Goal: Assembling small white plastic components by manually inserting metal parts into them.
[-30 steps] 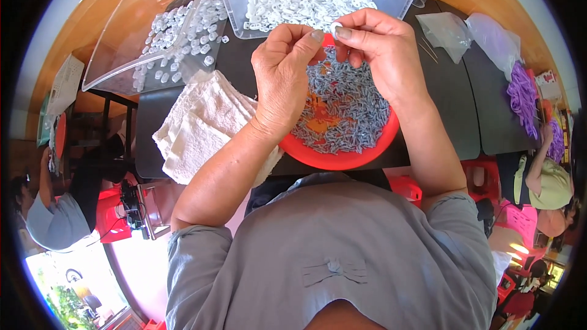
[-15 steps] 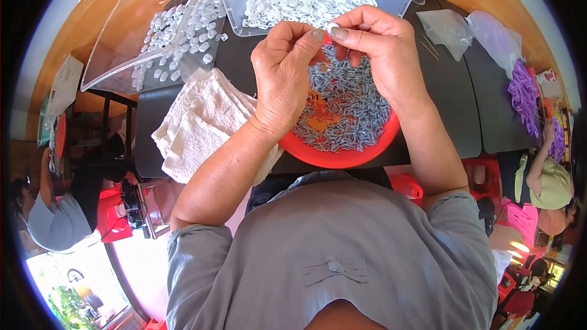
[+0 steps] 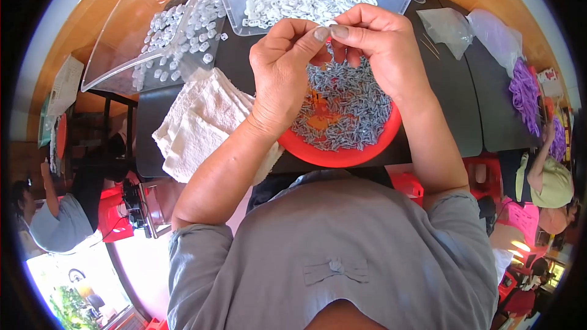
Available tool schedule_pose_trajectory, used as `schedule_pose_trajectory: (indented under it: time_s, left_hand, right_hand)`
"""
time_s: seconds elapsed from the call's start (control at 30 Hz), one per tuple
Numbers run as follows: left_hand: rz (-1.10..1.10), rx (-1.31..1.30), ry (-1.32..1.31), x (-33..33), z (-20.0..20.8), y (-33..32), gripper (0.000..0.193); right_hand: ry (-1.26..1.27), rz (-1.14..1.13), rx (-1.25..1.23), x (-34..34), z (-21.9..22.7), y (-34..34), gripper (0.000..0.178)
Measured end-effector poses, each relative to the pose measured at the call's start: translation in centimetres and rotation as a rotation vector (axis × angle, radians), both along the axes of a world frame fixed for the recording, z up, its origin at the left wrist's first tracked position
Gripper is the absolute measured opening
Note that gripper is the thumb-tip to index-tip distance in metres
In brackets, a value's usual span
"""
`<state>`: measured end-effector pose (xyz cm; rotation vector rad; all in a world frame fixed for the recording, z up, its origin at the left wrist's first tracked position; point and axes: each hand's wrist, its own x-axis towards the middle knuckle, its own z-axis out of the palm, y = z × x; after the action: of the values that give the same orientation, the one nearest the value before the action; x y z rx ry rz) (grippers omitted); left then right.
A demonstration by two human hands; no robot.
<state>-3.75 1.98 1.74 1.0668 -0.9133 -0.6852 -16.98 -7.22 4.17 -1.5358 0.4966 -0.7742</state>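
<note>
Above the far side of a red basin point(image 3: 339, 157), my left hand point(image 3: 281, 64) and my right hand point(image 3: 386, 49) meet at the fingertips, both closed in a pinch. Between them is a small white plastic piece point(image 3: 331, 23), mostly covered by the fingers and held by the right thumb and forefinger. The left thumb and forefinger press against it; whether they hold anything else is hidden. Many small grey screws point(image 3: 361, 119) fill the basin, with patches of its red-orange bottom showing through.
Behind the basin stands a clear bin point(image 3: 229, 15) of white plastic pieces point(image 3: 306, 0). More pieces lie in a tilted clear container point(image 3: 122, 64) at left. A pale towel point(image 3: 199, 125) lies beside my left forearm. Plastic bags point(image 3: 449, 29), thin sticks point(image 3: 430, 46) and purple strips point(image 3: 524, 95) are at right.
My left fingertips have come closer to the right ones, so the white piece is more covered now. Far left, another person's raised arm has shifted slightly.
</note>
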Motion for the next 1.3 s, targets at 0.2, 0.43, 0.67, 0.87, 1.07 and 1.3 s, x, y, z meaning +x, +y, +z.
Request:
schedule_pose_trajectory:
  time_s: [0.2, 0.43, 0.67, 0.87, 1.07, 1.3]
  left_hand:
    - [-0.189, -0.098, 0.151, 0.6, 0.5, -0.2, 0.015]
    - [-0.285, -0.108, -0.024, 1.0, 0.0, -0.1, 0.028]
    - [-0.247, -0.141, -0.098, 0.5, 0.5, 0.2, 0.028]
    - [-0.231, -0.198, -0.202, 0.7, 0.6, 0.4, 0.024]
    - [-0.083, -0.212, -0.392, 0.6, 0.7, 0.9, 0.022]
    - [-0.056, -0.330, -0.436, 1.1, -0.4, 0.6, 0.024]
  right_hand:
    - [0.056, 0.164, 0.080, -1.2, 0.9, -1.3, 0.019]
    - [0.122, 0.244, 0.091, -1.8, 1.3, -1.6, 0.024]
    - [0.120, 0.248, 0.136, -1.7, 1.3, -1.3, 0.024]
    - [0.113, 0.238, 0.181, -1.6, 1.5, -0.8, 0.022]
    - [0.082, 0.253, 0.238, -1.3, 1.3, 0.0, 0.022]
    - [0.021, 0.258, 0.300, -1.0, 0.9, 0.6, 0.024]
